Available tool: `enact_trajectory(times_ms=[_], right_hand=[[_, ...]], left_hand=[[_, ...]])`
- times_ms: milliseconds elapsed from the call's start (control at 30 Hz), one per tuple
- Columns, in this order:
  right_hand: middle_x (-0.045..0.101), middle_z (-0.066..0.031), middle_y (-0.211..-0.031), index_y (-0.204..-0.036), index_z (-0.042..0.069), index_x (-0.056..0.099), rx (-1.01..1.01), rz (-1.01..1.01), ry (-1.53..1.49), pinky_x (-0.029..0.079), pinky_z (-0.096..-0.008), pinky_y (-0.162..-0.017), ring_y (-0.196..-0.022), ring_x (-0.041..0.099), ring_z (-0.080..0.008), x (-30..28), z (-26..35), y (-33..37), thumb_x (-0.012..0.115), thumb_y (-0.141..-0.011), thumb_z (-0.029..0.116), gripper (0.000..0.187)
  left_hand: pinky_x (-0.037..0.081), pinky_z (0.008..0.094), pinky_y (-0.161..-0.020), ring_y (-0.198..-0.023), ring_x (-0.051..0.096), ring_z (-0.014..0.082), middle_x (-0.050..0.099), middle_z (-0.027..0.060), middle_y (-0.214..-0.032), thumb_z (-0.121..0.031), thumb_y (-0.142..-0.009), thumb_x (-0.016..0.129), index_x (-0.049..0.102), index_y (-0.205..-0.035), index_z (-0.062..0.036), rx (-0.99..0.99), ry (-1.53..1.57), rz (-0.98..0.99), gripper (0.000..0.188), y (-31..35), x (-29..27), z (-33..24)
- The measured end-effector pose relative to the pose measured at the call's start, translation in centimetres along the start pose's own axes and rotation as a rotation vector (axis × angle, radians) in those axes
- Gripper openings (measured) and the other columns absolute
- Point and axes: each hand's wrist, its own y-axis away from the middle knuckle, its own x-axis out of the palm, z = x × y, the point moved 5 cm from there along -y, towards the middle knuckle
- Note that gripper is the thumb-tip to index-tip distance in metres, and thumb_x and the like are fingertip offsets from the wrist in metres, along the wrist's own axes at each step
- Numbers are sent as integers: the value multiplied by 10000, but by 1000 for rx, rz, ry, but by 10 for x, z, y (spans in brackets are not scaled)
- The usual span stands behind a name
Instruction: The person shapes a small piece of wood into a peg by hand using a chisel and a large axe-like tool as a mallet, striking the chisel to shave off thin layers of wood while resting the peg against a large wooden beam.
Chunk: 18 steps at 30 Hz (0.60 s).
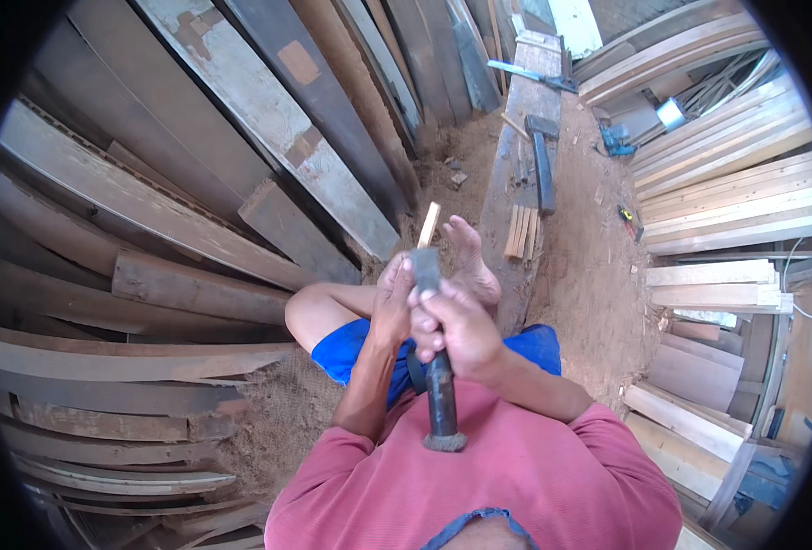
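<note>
In front of my lap I hold a wide chisel point(441, 403), its dark handle pointing back at my chest and ending in a frayed, flattened butt. My right hand point(461, 328) is closed round it where the handle meets the grey blade. A narrow strip of pale wood point(430, 225) sticks out beyond the blade, away from me. My left hand point(392, 298) is closed beside the blade, thumb near its edge, and appears to grip the strip; its lower end is hidden. Close ahead is my bare foot point(473, 268).
A long plank point(502, 225) ahead carries several short wood pegs point(521, 232), a dark mallet point(542, 165) and a handsaw point(525, 73). Boards point(277, 110) lean on the left; stacked timber point(736, 202) lines the right. Pliers point(628, 220) and a blue power tool point(618, 140) lie on the sawdust-covered floor point(598, 302).
</note>
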Motion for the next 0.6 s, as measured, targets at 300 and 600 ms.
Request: enact_trajectory(times_ms=[300,600], right_hand=[[384,39,-651,-1012,90,495,-113,5,144,411,-254,-464,-463,360,-53,11,-1,19,419,-1009,215,146],[397,28,-610,-1052,66,479,-429,-76,320,379,-230,-426,-448,362,-55,-3,70,61,434,-1004,221,168]], left_hand=[[400,211,-619,-691,437,24,505,-54,-747,-276,-1046,391,558,-929,-56,181,-304,51,300,26,16,-29],[299,240,-475,-485,368,86,408,-17,-573,-357,-1021,444,499,-832,-87,-142,-72,67,334,102,-28,27]])
